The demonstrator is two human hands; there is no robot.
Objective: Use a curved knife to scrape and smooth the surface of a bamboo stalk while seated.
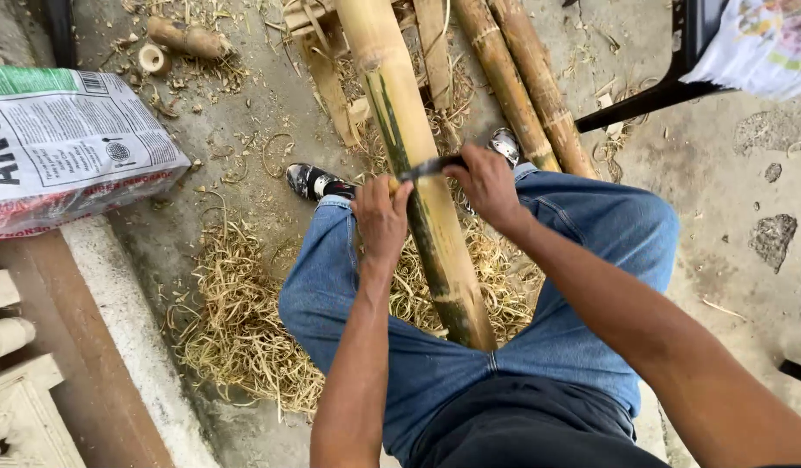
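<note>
A seated person in blue jeans (582, 234) holds a thick bamboo pole (422, 186) between the knees; it runs from the lap at 6 o'clock up toward 12 o'clock, its skin part green, part scraped pale yellow. A dark knife blade (428, 166) lies crosswise on the pole near the frame's centre. The left hand (380, 218) is at the blade's 9 o'clock end, fingers curled tight round that end against the pole. The right hand (485, 184) is at the 3 o'clock end, fingers closed round the handle, which the hand hides.

Pale bamboo shavings (236, 329) are heaped on the concrete floor (721, 173) under the legs, mostly toward 8 o'clock. Two more bamboo poles (526, 82) lie side by side at 1 o'clock. A printed plastic sack (67, 147) lies at 9 o'clock, short bamboo offcuts (188, 39) at 11 o'clock. Two dark shoes (312, 182) show beyond the knees.
</note>
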